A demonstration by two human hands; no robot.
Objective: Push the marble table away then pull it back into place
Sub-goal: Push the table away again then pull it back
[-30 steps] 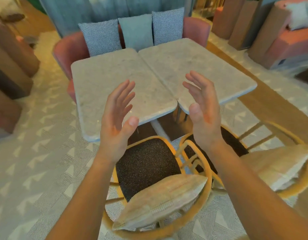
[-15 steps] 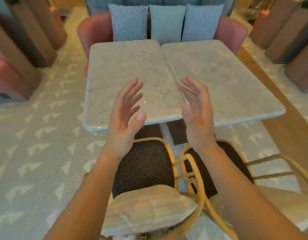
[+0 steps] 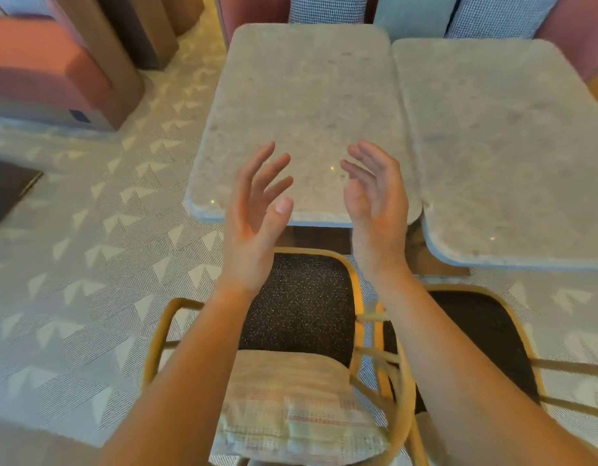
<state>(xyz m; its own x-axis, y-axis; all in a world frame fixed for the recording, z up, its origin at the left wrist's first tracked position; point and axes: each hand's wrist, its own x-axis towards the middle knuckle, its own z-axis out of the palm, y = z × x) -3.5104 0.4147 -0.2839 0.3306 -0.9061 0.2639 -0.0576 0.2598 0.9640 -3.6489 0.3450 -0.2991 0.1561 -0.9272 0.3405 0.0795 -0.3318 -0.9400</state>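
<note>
Your left hand [image 3: 253, 223] and right hand [image 3: 374, 200] are both released, fingers spread, palms facing each other, grasping nothing. They are raised over the near edge of the rectangular pale grey marble desk [image 3: 301, 95]. It stands on the left of 2, just beside the matching right-hand marble desk [image 3: 499, 146]. Nearest you is a yellow-framed chair with black speckled seat [image 3: 304, 304].
</note>
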